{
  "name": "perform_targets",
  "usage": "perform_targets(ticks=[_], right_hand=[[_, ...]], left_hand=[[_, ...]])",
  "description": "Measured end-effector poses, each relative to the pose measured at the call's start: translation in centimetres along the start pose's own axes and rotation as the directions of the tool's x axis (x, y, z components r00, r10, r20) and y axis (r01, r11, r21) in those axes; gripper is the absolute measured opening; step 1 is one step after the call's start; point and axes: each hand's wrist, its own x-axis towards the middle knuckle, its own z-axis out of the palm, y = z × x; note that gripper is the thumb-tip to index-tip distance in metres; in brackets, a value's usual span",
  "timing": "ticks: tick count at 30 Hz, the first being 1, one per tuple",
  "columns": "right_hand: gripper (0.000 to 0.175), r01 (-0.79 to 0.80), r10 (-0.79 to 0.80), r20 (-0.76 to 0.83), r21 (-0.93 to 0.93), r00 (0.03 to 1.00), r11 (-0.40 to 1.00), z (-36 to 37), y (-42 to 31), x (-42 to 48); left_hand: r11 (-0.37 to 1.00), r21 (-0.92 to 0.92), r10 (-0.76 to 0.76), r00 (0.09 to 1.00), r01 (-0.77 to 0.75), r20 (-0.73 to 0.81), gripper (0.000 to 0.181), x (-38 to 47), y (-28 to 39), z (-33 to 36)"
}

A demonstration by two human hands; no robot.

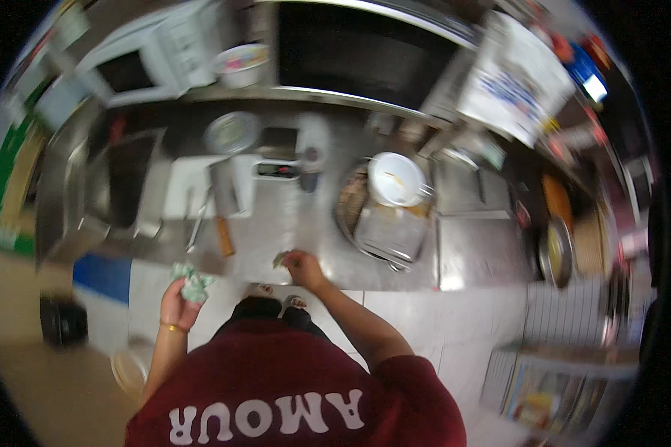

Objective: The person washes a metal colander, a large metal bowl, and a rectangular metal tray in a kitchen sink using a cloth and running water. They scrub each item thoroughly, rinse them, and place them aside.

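My left hand (180, 310) is raised in front of the counter's near edge, gripping a crumpled pale green cloth or paper (194, 287). Over the steel counter (268, 223), my right hand (308, 271) pinches a small greenish scrap (280, 258) between its fingertips; blur hides what it is. Between and beyond my hands lies a cleaver with a wooden handle (225, 237), its blade on a white cutting board (180, 187). A thin metal utensil (200, 220) lies beside it. Further back are a kitchen scale (277, 170) and a dark-based bottle or jar (310, 173).
Right on the counter, a white bowl (395, 177) and a clear container (390, 233) sit over a large round basket or pan (351, 207). A steel sink (126, 184) is at left, a clear round bowl (232, 132) behind the board. A microwave (145, 61) stands on the shelf.
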Motion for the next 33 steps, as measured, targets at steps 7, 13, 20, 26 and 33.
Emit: perform_targets(ticks=[7, 13, 20, 26, 33], right_hand=[[0.028, -0.507, -0.038, 0.506, 0.861, 0.861, -0.023, 0.9, -11.7, 1.1], [0.039, -0.622, -0.195, 0.637, 0.771, 0.746, 0.140, 5.6, -20.1, 1.2], [0.048, -0.703, -0.135, 0.764, 0.637, 0.631, 0.317, 18.1, -27.1, 0.9], [0.033, -0.704, 0.050, 0.801, 0.492, 0.596, 0.512, 36.8, -33.3, 0.1], [0.027, -0.803, 0.206, 0.877, 0.273, 0.433, 0.530, 58.1, -32.7, 1.9]], left_hand=[[0.971, -0.104, 0.181, 0.949, -0.213, -0.260, 0.023, -6.7, 2.0, -4.7], [0.902, -0.259, 0.283, 0.926, -0.346, -0.249, 0.024, -8.4, 2.0, -10.4], [0.816, -0.386, 0.344, 0.898, -0.430, -0.273, 0.023, -11.2, 4.6, -21.1], [0.635, -0.436, 0.479, 0.767, -0.638, -0.427, 0.023, -18.9, 9.7, -35.9], [0.408, -0.425, 0.484, 0.586, -0.808, -0.650, 0.021, -25.2, 12.5, -52.1]])
